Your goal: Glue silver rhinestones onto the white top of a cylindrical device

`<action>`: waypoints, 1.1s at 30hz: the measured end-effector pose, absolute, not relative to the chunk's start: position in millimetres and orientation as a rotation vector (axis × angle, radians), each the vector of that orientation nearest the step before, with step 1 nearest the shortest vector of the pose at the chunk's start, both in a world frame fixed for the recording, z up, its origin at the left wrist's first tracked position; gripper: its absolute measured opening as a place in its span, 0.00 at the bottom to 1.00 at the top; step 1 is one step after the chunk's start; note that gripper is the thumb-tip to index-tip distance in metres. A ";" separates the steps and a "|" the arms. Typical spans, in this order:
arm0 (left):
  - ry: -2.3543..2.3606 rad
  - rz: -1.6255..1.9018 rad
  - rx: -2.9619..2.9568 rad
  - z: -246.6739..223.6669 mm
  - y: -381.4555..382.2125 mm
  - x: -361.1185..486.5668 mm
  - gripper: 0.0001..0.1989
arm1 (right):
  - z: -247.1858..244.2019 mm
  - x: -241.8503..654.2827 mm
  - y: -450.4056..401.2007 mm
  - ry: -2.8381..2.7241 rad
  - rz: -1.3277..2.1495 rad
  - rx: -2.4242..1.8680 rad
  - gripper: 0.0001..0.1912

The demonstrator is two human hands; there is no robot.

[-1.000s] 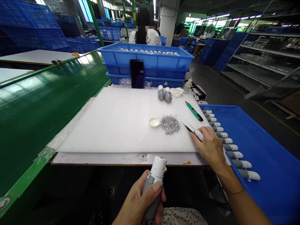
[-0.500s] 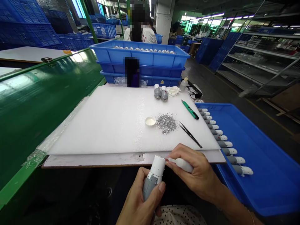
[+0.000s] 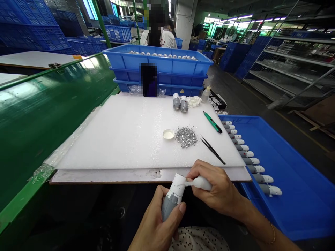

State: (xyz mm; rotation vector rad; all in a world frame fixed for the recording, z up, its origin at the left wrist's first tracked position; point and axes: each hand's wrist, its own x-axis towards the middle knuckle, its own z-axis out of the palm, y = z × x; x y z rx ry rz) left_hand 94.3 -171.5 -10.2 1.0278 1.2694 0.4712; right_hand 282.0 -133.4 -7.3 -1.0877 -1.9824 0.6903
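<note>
My left hand point(image 3: 154, 226) grips a grey cylinder with a white cap, a small motor part point(image 3: 174, 195), held upright just below the table's front edge. My right hand point(image 3: 217, 190) holds a small white squeeze bottle point(image 3: 200, 182) sideways, with its nozzle tip touching the side of the white cap. On the white foam pad point(image 3: 131, 132) lie black tweezers point(image 3: 211, 150), a heap of tiny silver pieces point(image 3: 185, 136) and a small white dish point(image 3: 168, 134).
A blue tray point(image 3: 293, 181) at my right holds a row of several finished grey-and-white parts point(image 3: 247, 155). A green pen-like tool point(image 3: 212, 122), two grey motor parts point(image 3: 180, 104) and stacked blue crates point(image 3: 159, 69) lie further back. A green conveyor point(image 3: 47, 111) runs along the left. A person stands behind the crates.
My right hand left the tweezers on the pad, picked up the white bottle and brought it down to the part in my left hand; the nozzle now touches the white cap.
</note>
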 end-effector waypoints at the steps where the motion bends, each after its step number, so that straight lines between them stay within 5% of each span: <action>1: 1.215 0.443 0.974 -11.1 -171.5 94.2 0.15 | -8.3 281.4 -134.2 -1.919 0.725 -1.131 0.05; 6: 1.010 0.457 0.795 -13.7 -171.1 93.3 0.17 | -6.7 285.0 -138.2 -1.562 0.965 -1.386 0.16; 10: 0.932 0.482 0.760 -12.8 -169.9 91.4 0.17 | 0.5 296.8 -141.4 -1.324 1.140 -1.407 0.11; 15: 0.898 0.525 0.731 -14.2 -169.9 93.5 0.19 | 3.5 303.9 -149.7 -1.212 1.208 -1.304 0.18; 26: 1.168 0.568 0.868 -12.6 -176.2 103.3 0.20 | 8.6 275.4 -147.1 -1.549 1.063 -1.433 0.09; 33: 1.268 0.539 0.917 -10.0 -177.7 104.7 0.18 | 4.1 272.6 -144.7 -1.632 1.008 -1.418 0.12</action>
